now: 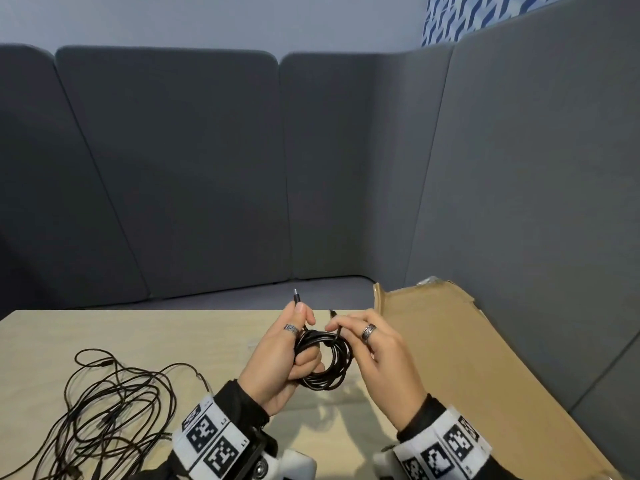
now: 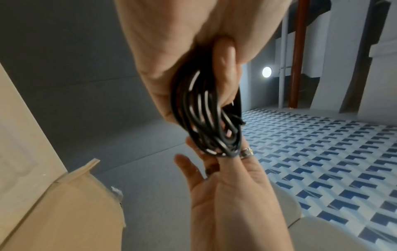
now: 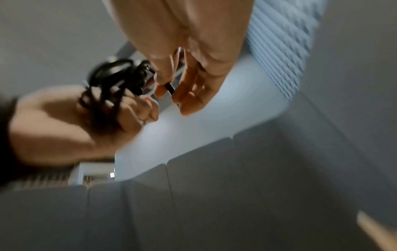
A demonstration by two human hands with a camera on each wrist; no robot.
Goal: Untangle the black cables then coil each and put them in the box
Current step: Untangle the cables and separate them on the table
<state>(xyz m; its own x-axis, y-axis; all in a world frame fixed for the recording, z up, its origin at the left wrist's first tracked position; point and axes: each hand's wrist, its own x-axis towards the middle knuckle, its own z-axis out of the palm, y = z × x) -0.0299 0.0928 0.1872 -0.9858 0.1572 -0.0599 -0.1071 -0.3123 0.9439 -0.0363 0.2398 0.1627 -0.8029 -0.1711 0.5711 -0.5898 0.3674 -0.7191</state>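
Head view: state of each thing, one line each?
coiled cable: wound in loops, held above the table.
left hand: grips the coil, one plug end up past the thumb.
right hand: pinches the cable's other end at the coil.
loose cables: tangled on the table.
cardboard box: flap open; inside hidden.

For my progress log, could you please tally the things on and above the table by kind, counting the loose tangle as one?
Coiled black cable, held in the left hand with its end pinched by the right hand: 1
Tangled pile of black cables on the table: 1
Cardboard box: 1
Total: 3
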